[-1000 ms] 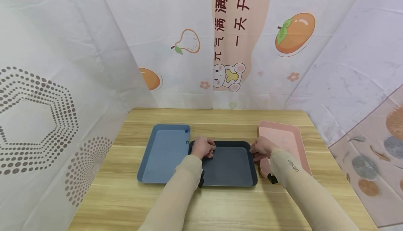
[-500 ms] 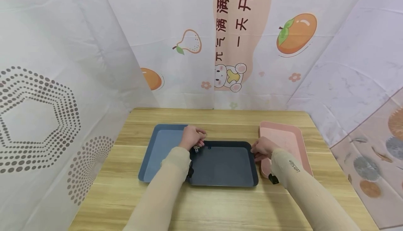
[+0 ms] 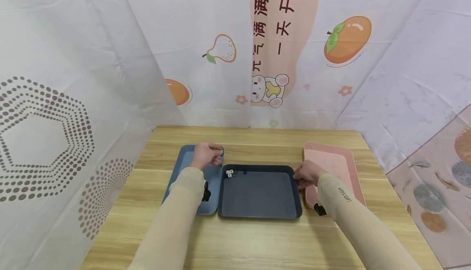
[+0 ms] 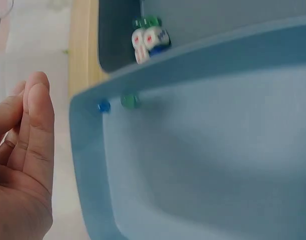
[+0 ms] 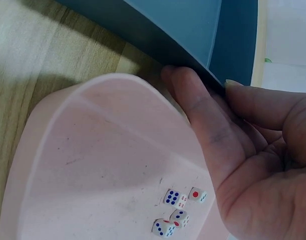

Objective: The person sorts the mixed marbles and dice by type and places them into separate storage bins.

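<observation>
Head view: three trays in a row on the wood-grain worktop [image 3: 250, 243], a blue tray [image 3: 212, 183] on the left, a dark tray [image 3: 261, 196] in the centre, a pink tray [image 3: 326, 159] on the right.

Left hand [image 3: 206, 154] over the far right corner of the blue tray; fingers released, fairly straight and close together, thumb tip near them. Left wrist view: a blue die [image 4: 103, 105] and a green die [image 4: 130, 101] lie in that corner, near each other, beside the hand.

Right hand [image 3: 308, 172] grasps the right wall of the dark tray towards its far end, thumb on the inner side, fingers outside, the hand above the pink tray's edge.

Dark tray, far left corner: small cluster of white dice [image 4: 155, 37], green dice [image 4: 151, 21] and a dark blue die [image 4: 160, 49]. One more blue piece [image 3: 245, 172] sits slightly to their right along the far wall.

Pink tray: four pipped dice [image 5: 174, 198], grouped, seen in the right wrist view.

Printed cloth [image 3: 220, 82] hangs behind the worktop.
</observation>
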A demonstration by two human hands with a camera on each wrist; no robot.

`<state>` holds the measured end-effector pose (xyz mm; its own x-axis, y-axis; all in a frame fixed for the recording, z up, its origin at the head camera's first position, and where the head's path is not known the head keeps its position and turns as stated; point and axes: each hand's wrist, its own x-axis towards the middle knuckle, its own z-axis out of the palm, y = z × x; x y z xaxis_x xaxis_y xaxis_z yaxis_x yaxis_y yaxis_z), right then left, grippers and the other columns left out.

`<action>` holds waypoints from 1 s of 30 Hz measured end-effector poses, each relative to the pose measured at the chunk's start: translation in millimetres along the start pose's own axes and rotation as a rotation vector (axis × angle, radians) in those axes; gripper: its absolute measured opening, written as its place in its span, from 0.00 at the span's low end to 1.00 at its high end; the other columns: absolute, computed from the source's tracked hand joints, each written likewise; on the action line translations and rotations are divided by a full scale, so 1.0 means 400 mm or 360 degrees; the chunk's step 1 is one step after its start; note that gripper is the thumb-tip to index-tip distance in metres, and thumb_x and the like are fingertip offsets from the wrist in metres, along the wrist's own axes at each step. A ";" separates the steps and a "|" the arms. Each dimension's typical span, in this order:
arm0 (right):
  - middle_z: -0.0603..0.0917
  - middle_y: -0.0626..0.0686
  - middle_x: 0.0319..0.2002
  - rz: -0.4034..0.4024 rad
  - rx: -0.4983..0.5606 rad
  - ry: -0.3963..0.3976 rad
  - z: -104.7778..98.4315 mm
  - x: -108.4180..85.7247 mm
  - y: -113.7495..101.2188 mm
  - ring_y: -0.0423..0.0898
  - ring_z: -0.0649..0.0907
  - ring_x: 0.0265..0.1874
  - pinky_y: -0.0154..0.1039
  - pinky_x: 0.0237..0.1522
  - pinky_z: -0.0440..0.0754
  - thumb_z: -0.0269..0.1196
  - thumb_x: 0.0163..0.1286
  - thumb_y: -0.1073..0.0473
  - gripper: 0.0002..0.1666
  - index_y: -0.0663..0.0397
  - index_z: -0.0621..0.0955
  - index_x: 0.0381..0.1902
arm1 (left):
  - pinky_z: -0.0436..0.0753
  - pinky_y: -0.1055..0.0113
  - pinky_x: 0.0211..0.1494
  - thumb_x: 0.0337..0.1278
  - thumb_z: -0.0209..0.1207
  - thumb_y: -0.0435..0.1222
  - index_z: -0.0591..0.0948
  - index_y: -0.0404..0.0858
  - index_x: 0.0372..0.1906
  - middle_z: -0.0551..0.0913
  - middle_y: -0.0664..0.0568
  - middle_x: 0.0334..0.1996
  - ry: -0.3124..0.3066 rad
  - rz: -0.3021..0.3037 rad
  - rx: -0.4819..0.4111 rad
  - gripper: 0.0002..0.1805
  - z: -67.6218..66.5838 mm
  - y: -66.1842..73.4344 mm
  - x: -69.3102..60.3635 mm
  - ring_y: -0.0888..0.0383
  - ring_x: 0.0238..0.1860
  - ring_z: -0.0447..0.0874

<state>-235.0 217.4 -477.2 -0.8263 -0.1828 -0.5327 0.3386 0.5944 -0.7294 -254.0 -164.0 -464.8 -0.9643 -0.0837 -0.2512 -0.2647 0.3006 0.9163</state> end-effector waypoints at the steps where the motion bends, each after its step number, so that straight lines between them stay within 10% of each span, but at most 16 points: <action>1: 0.82 0.63 0.39 0.0000 -0.0004 -0.0001 0.000 0.001 0.000 0.51 0.85 0.31 0.45 0.37 0.92 0.59 0.72 0.74 0.12 0.77 0.78 0.51 | 0.91 0.48 0.42 0.64 0.65 0.26 0.85 0.26 0.51 0.87 0.29 0.37 0.0016 -0.0004 0.0007 0.12 -0.009 -0.005 0.001 0.58 0.19 0.85; 14: 0.83 0.63 0.36 0.0004 -0.0021 -0.0007 -0.001 0.007 0.004 0.50 0.85 0.29 0.46 0.37 0.92 0.58 0.72 0.73 0.10 0.77 0.80 0.48 | 0.91 0.61 0.31 0.65 0.65 0.27 0.86 0.26 0.48 0.88 0.33 0.34 0.0094 -0.0078 0.0069 0.10 -0.075 -0.079 0.011 0.58 0.21 0.88; 30: 0.84 0.65 0.40 0.0010 -0.0043 0.0003 -0.002 0.005 0.003 0.51 0.86 0.32 0.46 0.38 0.92 0.59 0.72 0.73 0.12 0.77 0.79 0.50 | 0.90 0.63 0.28 0.64 0.64 0.24 0.86 0.24 0.46 0.85 0.42 0.24 0.0112 -0.0156 0.0084 0.09 -0.069 -0.117 0.002 0.57 0.20 0.86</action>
<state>-236.7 218.2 -479.0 -0.8253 -0.1775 -0.5361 0.3313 0.6166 -0.7141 -242.2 -204.6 -499.3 -0.9317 -0.1814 -0.3146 -0.3594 0.3372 0.8701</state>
